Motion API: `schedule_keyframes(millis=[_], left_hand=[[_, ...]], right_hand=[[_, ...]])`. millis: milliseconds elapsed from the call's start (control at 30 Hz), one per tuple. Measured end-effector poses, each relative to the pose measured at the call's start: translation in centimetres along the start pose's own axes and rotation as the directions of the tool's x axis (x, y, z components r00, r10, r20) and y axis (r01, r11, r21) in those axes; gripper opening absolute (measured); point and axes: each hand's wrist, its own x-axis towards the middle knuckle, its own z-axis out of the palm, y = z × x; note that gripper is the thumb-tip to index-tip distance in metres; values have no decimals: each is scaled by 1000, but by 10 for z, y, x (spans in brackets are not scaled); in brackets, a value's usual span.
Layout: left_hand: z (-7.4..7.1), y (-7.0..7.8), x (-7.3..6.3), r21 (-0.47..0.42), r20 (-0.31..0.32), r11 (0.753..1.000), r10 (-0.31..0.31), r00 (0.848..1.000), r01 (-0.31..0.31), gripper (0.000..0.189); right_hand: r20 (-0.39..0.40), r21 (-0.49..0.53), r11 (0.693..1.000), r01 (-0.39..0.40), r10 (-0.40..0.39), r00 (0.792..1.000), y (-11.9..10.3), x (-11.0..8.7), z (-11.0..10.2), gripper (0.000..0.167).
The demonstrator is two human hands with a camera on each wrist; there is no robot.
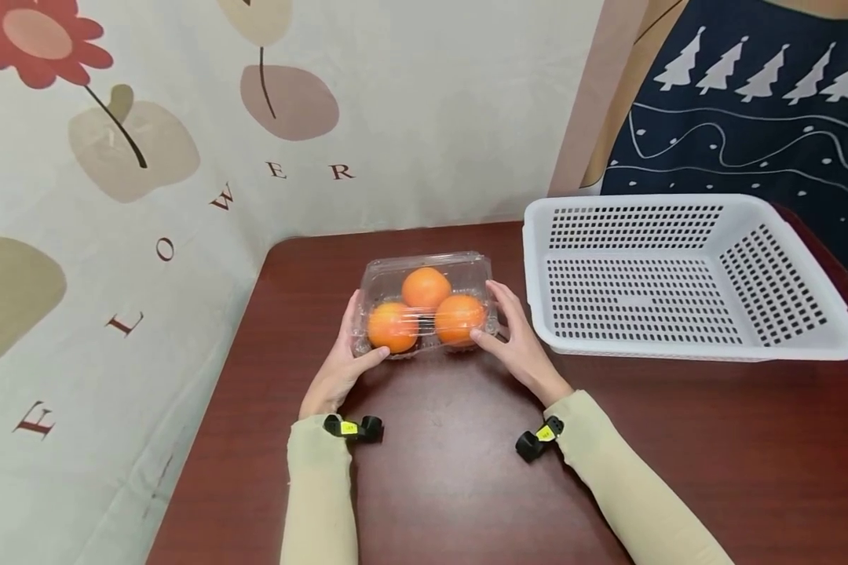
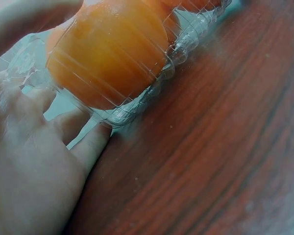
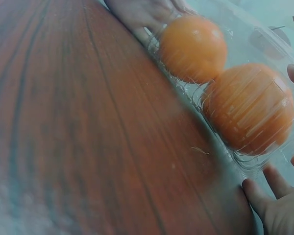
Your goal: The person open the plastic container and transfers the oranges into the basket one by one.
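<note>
- The left hand (image 1: 335, 373) grips the left end of a clear, rectangular plastic box (image 1: 387, 275), thumb at its near edge and the other fingers round the end, spread a little apart.
- The right hand (image 1: 526, 357) grips the opposite end in the same way, with the thumb at the near corner and the fingers along the side; the box sits between the two sets of fingers.
- Inside are three round, glossy orange fruits: one (image 1: 392, 327) just beyond the left thumb tip, one (image 1: 459, 318) just beside the right thumb tip, and one (image 1: 426, 288) between the two hands, farther from both thumbs.
- Transparent plastic lies between the fingers and the fruits.
- Below the fingers spreads a dark red-brown wooden table (image 1: 438, 479); whether the box touches it cannot be told.
- To the right of the right fingers, apart from them, stands a white, rectangular plastic basket (image 1: 805, 352) with slotted walls.
- Behind each hand, a pale yellow-green sleeve (image 1: 321, 486) reaches the wrist, where a small black device (image 1: 371, 428) with a yellow label sits.
- Beyond the fingertips hangs an off-white cloth (image 1: 431, 118) printed with flowers and letters; farther right is a navy cloth (image 1: 721, 145) with white trees.
</note>
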Motion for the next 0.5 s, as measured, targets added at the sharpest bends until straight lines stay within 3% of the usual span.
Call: schedule_keyframes(millis=[167, 500], left_hand=[[2, 2, -2, 0, 12, 1000, 19, 1000, -19, 93], [4, 4, 1, 7, -10, 1000, 8, 1000, -8, 92]], right_hand=[[6, 37, 999, -22, 22, 1000, 6, -1, 0, 70], [-4, 48, 999, 12, -12, 1000, 8, 3, -3, 71]])
